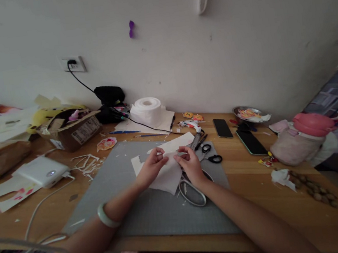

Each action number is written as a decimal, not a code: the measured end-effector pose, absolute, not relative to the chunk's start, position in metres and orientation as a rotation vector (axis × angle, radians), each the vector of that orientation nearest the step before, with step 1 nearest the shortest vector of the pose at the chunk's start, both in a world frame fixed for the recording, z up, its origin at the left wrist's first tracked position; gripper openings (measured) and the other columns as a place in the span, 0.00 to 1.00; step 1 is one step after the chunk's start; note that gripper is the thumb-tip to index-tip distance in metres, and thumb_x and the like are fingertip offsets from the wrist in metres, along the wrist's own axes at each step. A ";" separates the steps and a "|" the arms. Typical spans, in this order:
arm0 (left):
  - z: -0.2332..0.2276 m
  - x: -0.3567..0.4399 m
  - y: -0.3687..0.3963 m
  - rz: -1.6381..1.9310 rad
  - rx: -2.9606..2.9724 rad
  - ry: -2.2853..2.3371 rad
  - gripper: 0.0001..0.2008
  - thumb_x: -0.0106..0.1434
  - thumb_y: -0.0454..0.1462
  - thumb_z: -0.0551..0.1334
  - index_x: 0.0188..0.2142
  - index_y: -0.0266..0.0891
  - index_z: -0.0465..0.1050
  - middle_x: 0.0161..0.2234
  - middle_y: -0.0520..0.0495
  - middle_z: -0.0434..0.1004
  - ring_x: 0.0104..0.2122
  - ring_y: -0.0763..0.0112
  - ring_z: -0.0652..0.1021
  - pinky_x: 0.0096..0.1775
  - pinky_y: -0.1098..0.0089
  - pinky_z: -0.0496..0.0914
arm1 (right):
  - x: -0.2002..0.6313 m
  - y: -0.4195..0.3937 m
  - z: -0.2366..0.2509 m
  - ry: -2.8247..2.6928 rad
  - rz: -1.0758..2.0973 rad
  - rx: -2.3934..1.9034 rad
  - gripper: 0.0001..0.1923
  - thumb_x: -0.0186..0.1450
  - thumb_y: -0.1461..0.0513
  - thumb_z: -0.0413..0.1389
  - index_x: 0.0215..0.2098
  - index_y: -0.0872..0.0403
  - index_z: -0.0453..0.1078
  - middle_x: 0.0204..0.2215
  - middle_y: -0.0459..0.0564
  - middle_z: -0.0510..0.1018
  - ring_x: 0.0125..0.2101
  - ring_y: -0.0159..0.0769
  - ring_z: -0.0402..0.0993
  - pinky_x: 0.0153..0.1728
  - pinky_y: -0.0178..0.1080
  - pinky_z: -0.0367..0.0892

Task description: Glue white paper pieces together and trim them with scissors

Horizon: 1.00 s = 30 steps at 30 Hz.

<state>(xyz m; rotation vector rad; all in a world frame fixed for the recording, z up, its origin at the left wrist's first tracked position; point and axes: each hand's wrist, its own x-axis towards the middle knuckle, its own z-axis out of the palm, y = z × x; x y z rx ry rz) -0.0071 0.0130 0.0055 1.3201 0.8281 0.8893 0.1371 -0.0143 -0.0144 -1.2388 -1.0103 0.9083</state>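
Hands pinch paper; box holds clutter.

A white sheet of paper lies on a grey mat over the tan wooden table, with a pink bottle at right, a white tissue roll above centre and a purple scrap on the wall.

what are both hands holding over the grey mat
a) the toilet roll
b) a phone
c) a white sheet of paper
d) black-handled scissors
c, the left hand and right hand both pinch the white paper above the mat; the phones, roll and black-handled scissors lie untouched.
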 end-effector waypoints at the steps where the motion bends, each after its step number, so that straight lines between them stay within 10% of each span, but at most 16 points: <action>1: 0.006 -0.007 0.013 0.901 1.299 0.802 0.17 0.52 0.45 0.62 0.35 0.44 0.55 0.24 0.58 0.72 0.24 0.75 0.73 0.29 0.74 0.64 | 0.137 -0.015 -0.013 -1.017 0.935 -1.240 0.19 0.49 0.52 0.60 0.37 0.52 0.68 0.33 0.48 0.74 0.26 0.33 0.67 0.28 0.35 0.64; 15: 0.006 -0.015 0.018 1.118 1.712 0.915 0.03 0.52 0.37 0.60 0.25 0.41 0.66 0.49 0.42 0.73 0.50 0.59 0.70 0.51 0.57 0.60 | 0.138 -0.015 -0.010 -1.154 0.982 -1.206 0.16 0.54 0.48 0.54 0.24 0.52 0.68 0.21 0.45 0.72 0.25 0.34 0.67 0.27 0.35 0.62; 30: 0.014 -0.017 0.015 1.049 1.533 0.979 0.09 0.53 0.39 0.57 0.33 0.40 0.69 0.36 0.48 0.75 0.37 0.65 0.74 0.41 0.65 0.67 | 0.138 -0.018 -0.007 -1.251 1.057 -1.245 0.14 0.52 0.51 0.55 0.20 0.53 0.66 0.17 0.43 0.66 0.22 0.32 0.61 0.23 0.34 0.55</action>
